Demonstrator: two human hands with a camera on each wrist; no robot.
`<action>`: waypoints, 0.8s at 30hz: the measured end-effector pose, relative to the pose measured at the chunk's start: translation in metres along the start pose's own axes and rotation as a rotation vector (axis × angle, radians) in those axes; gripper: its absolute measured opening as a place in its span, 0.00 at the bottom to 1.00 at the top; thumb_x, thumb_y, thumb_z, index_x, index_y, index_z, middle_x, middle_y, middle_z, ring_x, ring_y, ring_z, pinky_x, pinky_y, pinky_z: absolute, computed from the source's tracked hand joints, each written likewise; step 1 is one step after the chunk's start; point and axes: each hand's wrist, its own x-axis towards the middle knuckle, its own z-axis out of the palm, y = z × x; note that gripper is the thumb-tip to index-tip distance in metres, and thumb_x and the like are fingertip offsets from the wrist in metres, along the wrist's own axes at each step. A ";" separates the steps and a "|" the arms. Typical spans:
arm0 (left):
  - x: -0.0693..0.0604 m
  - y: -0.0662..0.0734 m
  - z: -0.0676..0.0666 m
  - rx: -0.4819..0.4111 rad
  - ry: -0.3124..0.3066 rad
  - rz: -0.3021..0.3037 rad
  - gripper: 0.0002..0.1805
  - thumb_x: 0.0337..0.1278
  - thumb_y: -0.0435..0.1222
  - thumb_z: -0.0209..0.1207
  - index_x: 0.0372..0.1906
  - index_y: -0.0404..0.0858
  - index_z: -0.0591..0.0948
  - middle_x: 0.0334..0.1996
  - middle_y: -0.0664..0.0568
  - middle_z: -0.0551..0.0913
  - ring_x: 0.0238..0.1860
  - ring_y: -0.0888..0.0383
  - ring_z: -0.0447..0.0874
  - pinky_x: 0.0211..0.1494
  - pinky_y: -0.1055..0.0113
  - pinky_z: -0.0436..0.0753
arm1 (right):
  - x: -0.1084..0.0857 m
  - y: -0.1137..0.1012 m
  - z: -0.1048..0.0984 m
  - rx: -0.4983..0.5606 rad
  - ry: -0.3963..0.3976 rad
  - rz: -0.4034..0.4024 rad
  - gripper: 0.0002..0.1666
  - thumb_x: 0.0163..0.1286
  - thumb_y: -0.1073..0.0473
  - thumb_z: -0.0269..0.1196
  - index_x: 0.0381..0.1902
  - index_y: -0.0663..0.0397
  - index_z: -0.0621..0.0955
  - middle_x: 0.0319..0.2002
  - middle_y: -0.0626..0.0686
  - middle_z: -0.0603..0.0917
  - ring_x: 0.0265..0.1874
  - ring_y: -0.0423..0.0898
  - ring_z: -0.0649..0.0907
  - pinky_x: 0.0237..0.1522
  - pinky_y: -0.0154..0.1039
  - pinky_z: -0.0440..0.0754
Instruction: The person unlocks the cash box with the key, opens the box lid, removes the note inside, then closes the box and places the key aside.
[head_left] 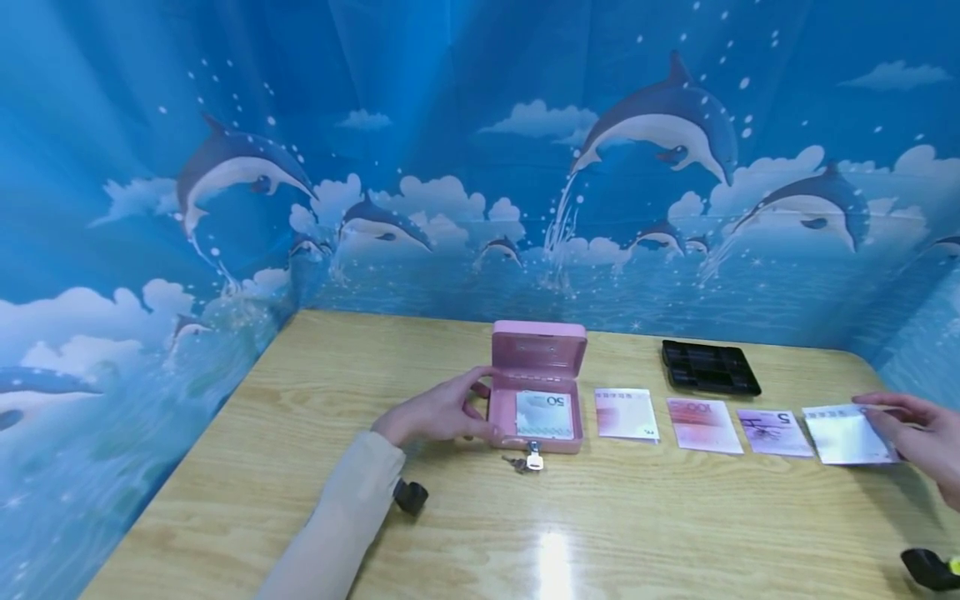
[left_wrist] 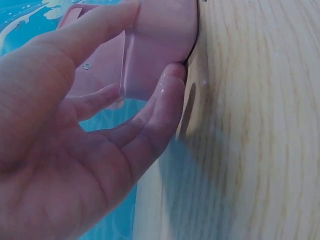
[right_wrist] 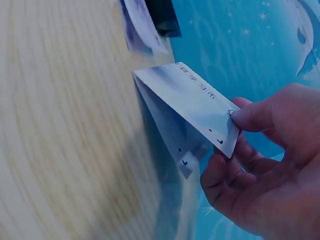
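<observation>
A pink cash box (head_left: 498,418) stands with its lid raised, a pale banknote marked 50 (head_left: 543,415) lying inside. My left hand (head_left: 444,408) holds the box by its left side, thumb and fingers spread along the wall. Keys (head_left: 534,461) hang at the box's front, one in the lock. At the far right, my right hand (head_left: 918,437) pinches the edge of a folded, pale banknote (right_wrist: 187,95) between thumb and fingers. The right wrist view shows its upper half lifted like a flap, with printed characters along one edge.
Right of the box lie a pink-white note (head_left: 627,414), a red note (head_left: 704,426) and a purple note marked 5 (head_left: 774,433) in a row. Behind them sits a black compartment tray (head_left: 709,367). A dolphin-print curtain (head_left: 450,167) stands along the wooden table's (head_left: 637,533) back and sides.
</observation>
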 end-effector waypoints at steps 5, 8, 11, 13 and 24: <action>0.000 0.000 0.000 -0.005 0.004 -0.009 0.54 0.49 0.47 0.77 0.79 0.59 0.58 0.68 0.46 0.73 0.50 0.55 0.85 0.45 0.61 0.89 | 0.014 0.022 0.003 -0.085 -0.018 0.017 0.27 0.77 0.60 0.51 0.33 0.09 0.70 0.24 0.25 0.73 0.24 0.30 0.72 0.23 0.34 0.71; 0.000 -0.001 0.000 -0.008 0.006 -0.015 0.55 0.48 0.47 0.77 0.79 0.60 0.58 0.68 0.46 0.73 0.50 0.55 0.85 0.45 0.61 0.88 | 0.019 0.027 0.003 -0.128 -0.035 0.034 0.25 0.78 0.59 0.51 0.34 0.10 0.70 0.25 0.30 0.74 0.24 0.31 0.72 0.24 0.34 0.71; 0.001 -0.001 0.000 -0.015 0.005 -0.016 0.55 0.48 0.47 0.78 0.79 0.60 0.58 0.68 0.47 0.73 0.50 0.55 0.85 0.46 0.61 0.88 | 0.021 0.027 0.003 -0.121 -0.041 0.048 0.28 0.76 0.60 0.52 0.32 0.07 0.69 0.24 0.33 0.74 0.23 0.32 0.72 0.23 0.34 0.71; 0.000 -0.002 0.000 -0.015 0.006 -0.017 0.55 0.48 0.47 0.78 0.79 0.60 0.58 0.68 0.47 0.73 0.50 0.55 0.84 0.45 0.61 0.88 | 0.023 0.026 0.004 -0.142 -0.049 0.070 0.22 0.77 0.60 0.52 0.40 0.18 0.80 0.25 0.38 0.75 0.23 0.33 0.72 0.24 0.34 0.71; -0.001 -0.003 -0.001 -0.035 -0.012 0.021 0.54 0.50 0.45 0.77 0.79 0.59 0.57 0.69 0.45 0.73 0.52 0.54 0.85 0.48 0.60 0.88 | 0.029 0.039 0.009 -0.288 -0.062 0.110 0.26 0.78 0.63 0.51 0.68 0.72 0.69 0.38 0.64 0.80 0.25 0.37 0.71 0.24 0.31 0.67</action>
